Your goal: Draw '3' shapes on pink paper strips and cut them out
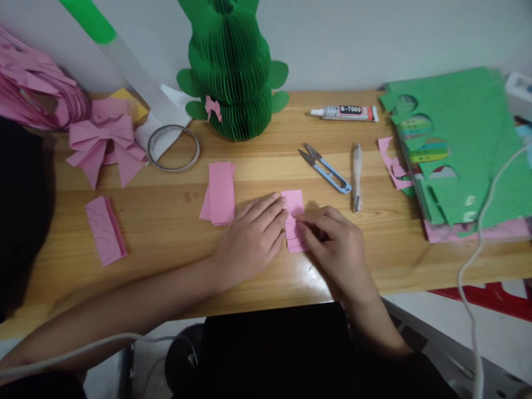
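Pink paper strip (292, 231) lay flat on the wooden table (166, 216), directly before the person, between both hands. Left hand (251, 238): spread flat and gripping nothing, fingertips resting on the strip's left edge. Right hand (341, 244): fingers bent, thumb and forefinger nearly meeting over the strip's right side (could not tell whether paper was pinched between them). Judged that good handling called for light, even pressure from the left fingertips, near the spot being worked, and small fingertip movements on the right, lest the thin paper crease or skid off its drawn curves. The strip's long axis ran away from the body, far end canted slightly left: one short end faced the green honeycomb figure (230, 72) by the wall, the other the near table edge. Folded pink stack (221, 194) lay left, snips (326, 168) beyond the right hand
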{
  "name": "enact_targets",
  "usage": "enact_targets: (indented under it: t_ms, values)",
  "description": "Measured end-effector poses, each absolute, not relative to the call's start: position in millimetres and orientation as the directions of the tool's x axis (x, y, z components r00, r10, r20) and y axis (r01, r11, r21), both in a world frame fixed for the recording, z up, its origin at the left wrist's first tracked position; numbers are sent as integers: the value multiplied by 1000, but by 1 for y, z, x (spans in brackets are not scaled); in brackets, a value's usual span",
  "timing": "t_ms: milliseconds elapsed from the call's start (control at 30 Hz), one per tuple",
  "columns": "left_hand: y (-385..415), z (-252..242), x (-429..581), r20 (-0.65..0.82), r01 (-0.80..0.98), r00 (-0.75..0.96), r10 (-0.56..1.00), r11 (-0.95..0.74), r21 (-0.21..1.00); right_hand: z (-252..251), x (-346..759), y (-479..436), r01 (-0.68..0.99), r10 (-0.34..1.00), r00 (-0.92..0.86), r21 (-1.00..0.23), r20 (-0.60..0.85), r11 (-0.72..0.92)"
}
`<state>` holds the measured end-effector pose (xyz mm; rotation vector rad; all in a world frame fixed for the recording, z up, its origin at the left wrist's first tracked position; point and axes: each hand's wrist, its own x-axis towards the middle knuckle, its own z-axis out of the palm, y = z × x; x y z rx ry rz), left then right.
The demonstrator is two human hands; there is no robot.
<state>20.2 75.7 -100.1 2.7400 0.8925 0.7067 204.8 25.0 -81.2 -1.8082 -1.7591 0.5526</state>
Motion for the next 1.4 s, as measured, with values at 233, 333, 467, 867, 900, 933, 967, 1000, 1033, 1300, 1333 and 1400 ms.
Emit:
enact_targets:
  t_ms: [233,333,467,867,900,933,967,1000,1033,1300,1333,1400]
  values:
    - [75,-100,20,372,511,707,602,-798,321,-82,205,25,759,995,65,-651,76,0]
    - [75,-99,20,387,510,703,596,-803,309,-82,205,26,758,995,65,-652,74,-1]
    - [75,-99,20,380,512,706,598,-802,309,-81,204,26,761,995,59,-649,82,8]
    - [76,-100,20,384,510,708,592,-806,301,-82,204,25,753,995,69,-658,70,-6]
    - [76,-100,20,386,511,708,592,-806,299,-82,204,25,752,995,71,-659,68,-8]
    - [76,-99,20,387,511,707,592,-806,299,-82,204,25,752,995,73,-660,69,-9]
    - [76,-99,20,387,510,708,591,-806,300,-82,204,25,750,995,74,-661,69,-10]
    - [76,-99,20,385,509,709,591,-806,302,-82,204,25,748,995,75,-664,68,-11]
    - [76,-99,20,381,508,711,591,-806,305,-82,204,25,745,995,75,-667,68,-10]
    - [76,-99,20,364,508,708,605,-795,332,-82,205,25,760,995,61,-649,83,8]
    - [76,-99,20,366,508,708,604,-795,331,-82,205,25,760,994,59,-650,87,12]
    - [75,-99,20,374,507,706,601,-798,327,-83,205,26,760,994,54,-650,92,19]
